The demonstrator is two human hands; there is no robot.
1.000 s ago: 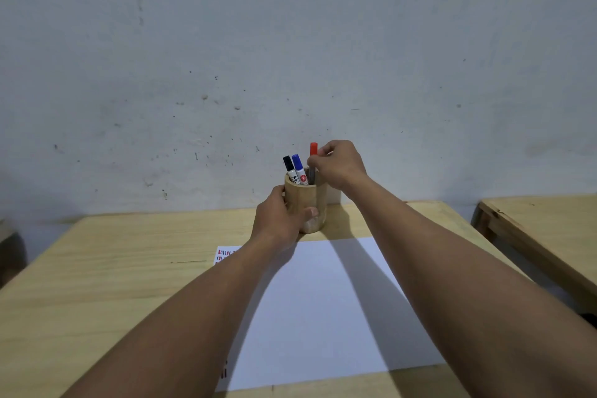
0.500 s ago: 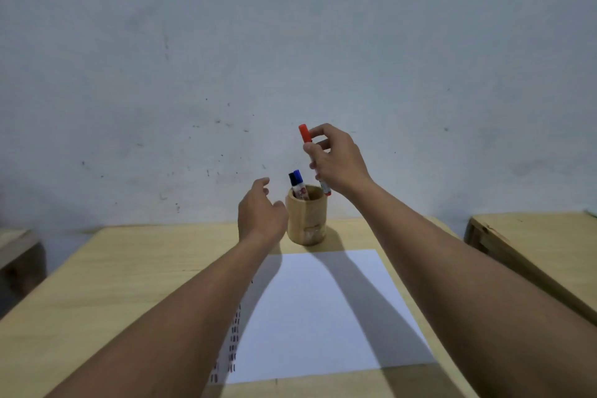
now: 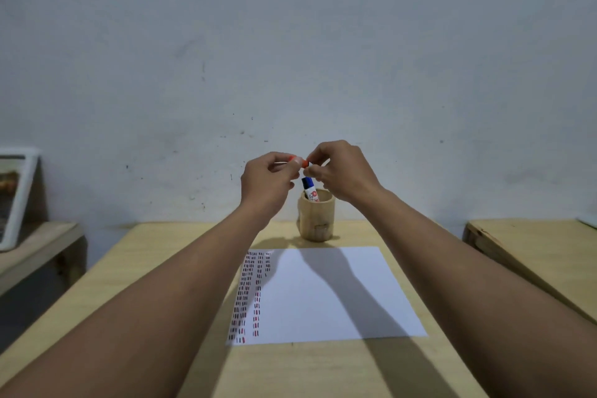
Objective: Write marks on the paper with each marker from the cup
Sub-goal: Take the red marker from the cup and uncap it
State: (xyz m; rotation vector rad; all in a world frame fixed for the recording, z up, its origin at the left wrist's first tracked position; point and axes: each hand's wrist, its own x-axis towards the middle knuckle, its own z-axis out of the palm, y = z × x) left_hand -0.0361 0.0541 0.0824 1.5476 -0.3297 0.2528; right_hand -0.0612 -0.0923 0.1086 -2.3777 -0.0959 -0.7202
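Both hands are raised above the wooden cup [image 3: 316, 218], which stands at the table's far edge. My left hand [image 3: 266, 182] and my right hand [image 3: 342, 171] meet on a red marker [image 3: 302, 161]; only its red cap shows between the fingertips, the barrel is hidden in my right hand. A blue-capped marker [image 3: 308, 189] stands upright in the cup. The white paper [image 3: 326, 294] lies in front of the cup, with columns of short red and dark marks along its left side.
The light wooden table [image 3: 161, 268] holds the paper and cup. A second wooden table [image 3: 529, 252] stands to the right across a narrow gap. A lower bench with a white-framed object [image 3: 16, 197] sits at the left. A grey wall is behind.
My right hand lifted the red marker out of the cup. My left hand let go of the cup and rose to grasp the marker's cap end.
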